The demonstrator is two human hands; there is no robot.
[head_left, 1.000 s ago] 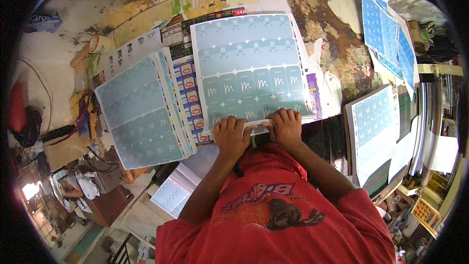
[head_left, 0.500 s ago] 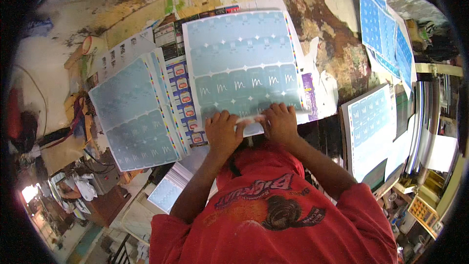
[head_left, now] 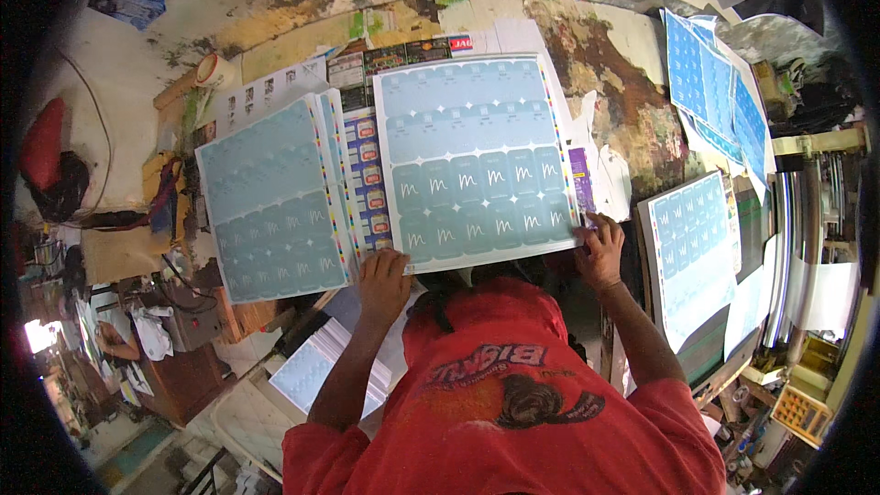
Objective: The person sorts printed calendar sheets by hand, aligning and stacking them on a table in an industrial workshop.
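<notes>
I am standing at a messy table with lots of paper on it. Right in front of me lies a big pale blue printed sheet, flat on a pile. It has rows of little boxes on it, all the same.

My left hand is at the near edge of the sheet, close to its left corner. My fingers are bent down on the paper edge. It looks like I pinch the edge, but I cannot tell for sure if I grip it or only press on it. My right hand is at the near right corner of the same sheet. Its fingers curl on the corner and touch it.

Just to the left lies another blue sheet, a bit tilted. Between the two I see a strip of paper with small colourful pictures. On my right, well apart, is one more blue stack. Below my left arm is a white pile of paper.

I think I am at the step of taking hold of the top sheet by its two near corners. The next move needs both hands to lift together and stay level, so the thin paper does not bend or drag the sheet under it.
</notes>
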